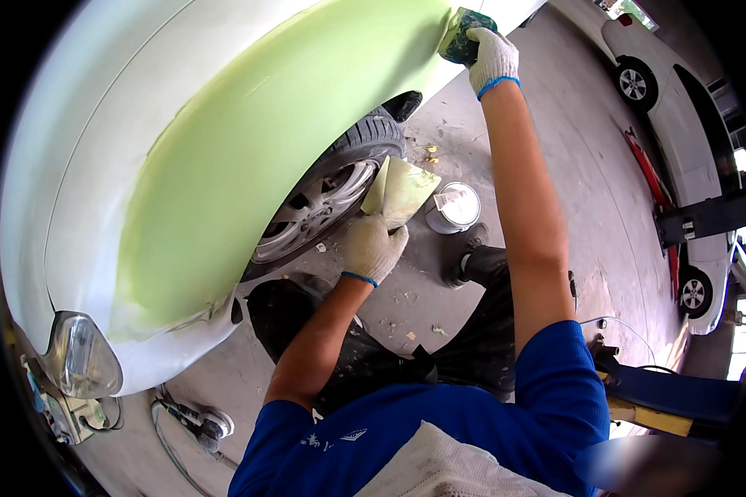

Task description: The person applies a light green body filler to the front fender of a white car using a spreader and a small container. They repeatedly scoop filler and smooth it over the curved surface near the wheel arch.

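A wide coat of light-green body filler (pixel 224 166) covers the fender of a white car (pixel 66 157). My gloved right hand (pixel 496 60) is closed on a dark-green putty spreader (pixel 462 35), held against the far end of the filler coat. In front of the wheel, my gloved left hand (pixel 375 250) grips a flat putty board (pixel 410 189) smeared with pale-green filler. A second flat piece overlaps the board's left side; whether the two are joined I cannot tell.
Close to my left hand is the car's wheel (pixel 319 203). A lidded paint can (pixel 456 209) stands by my shoe. A hosed sander (pixel 211 424) lies on the floor at lower left. Filler scraps dot the concrete. Another white car (pixel 680 124) and a lift arm (pixel 709 217) are at right.
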Available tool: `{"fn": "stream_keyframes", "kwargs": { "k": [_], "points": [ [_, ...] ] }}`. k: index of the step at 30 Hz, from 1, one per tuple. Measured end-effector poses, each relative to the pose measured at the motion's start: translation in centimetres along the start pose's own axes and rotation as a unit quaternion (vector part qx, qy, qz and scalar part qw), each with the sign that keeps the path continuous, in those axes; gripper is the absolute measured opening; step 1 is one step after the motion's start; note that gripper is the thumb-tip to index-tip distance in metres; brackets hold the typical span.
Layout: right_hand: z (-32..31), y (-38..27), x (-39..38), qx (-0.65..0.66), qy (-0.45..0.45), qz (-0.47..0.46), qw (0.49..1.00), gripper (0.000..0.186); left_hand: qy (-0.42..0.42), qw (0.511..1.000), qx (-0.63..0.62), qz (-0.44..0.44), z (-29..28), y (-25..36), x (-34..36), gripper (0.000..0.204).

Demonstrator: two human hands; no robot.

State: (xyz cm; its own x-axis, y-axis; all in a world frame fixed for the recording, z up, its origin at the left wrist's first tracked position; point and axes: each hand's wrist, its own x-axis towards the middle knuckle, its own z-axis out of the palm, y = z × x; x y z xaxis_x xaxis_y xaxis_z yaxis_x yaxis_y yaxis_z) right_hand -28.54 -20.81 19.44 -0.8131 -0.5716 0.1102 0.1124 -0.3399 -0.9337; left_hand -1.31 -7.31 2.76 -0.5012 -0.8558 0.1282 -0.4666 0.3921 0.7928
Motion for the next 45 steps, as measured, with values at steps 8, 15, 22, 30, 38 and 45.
{"fn": "stream_keyframes", "kwargs": {
  "k": [8,15,22,30,38,45],
  "points": [
    [1.4,1.8,2.2,-0.004,-0.029,-0.003,1.0,0.028,-0.037,0.999,-0.002,-0.002,0.4,-0.9,-0.4,0.027],
    [3.3,0.7,-0.1,0.011,-0.017,-0.027,0.999,0.026,-0.037,0.999,-0.013,0.027,0.7,-0.8,-0.8,0.028],
    [4.4,0.4,-3.0,-0.012,-0.008,-0.09,0.996,0.026,-0.042,0.999,-0.018,0.029,-0.6,-0.2,-1.4,0.031],
    [6.0,0.6,-7.8,-0.064,0.0,-0.178,0.982,0.027,-0.031,0.997,-0.041,0.055,-0.1,-0.6,-1.7,0.029],
    [7.5,0.7,-12.6,-0.126,0.006,-0.263,0.957,0.027,-0.047,0.996,-0.052,0.058,-0.4,-0.4,-2.1,0.028],
    [8.7,1.0,-17.3,-0.177,0.005,-0.332,0.927,0.027,-0.064,0.996,-0.032,0.048,-0.2,-0.6,-2.4,0.025]
  ]
}}
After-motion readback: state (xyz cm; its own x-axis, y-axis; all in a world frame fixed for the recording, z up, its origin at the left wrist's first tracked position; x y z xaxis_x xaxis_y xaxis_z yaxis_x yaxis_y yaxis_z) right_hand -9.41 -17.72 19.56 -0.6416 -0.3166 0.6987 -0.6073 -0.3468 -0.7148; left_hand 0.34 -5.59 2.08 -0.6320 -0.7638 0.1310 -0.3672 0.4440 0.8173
